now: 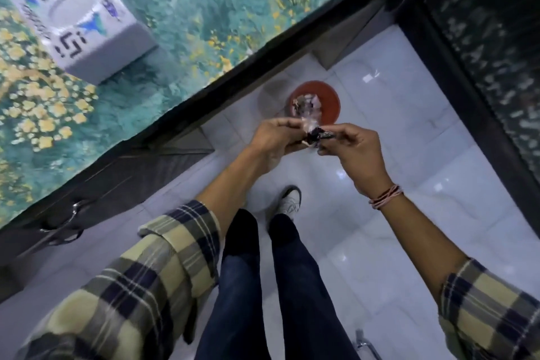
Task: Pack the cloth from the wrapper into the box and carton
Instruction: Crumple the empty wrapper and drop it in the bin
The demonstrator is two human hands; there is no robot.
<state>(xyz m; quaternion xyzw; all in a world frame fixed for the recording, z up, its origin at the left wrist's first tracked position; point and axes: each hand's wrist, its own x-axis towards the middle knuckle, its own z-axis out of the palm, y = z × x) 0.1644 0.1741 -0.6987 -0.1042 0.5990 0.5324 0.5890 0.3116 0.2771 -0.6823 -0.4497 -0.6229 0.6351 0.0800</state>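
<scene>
On the teal floral-patterned bed surface [181,9] at far left rests a white rectangular cardboard box [84,20] with printed blue graphics, well apart from the hands. Over the white glossy tiled floor [409,184], a round orange plastic bin [317,102] holds crumpled scraps. Above it, left hand [271,137] and right hand [355,152] pinch a crumpled clear wrapper with dark cloth [314,133] between them.

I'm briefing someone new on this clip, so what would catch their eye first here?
Mid-frame, the left hand and right hand together pinch a small dark cloth in a clear wrapper above the white floor. Beyond them sits a red bin on that floor. At upper left, a white box rests on the teal floral surface.
</scene>
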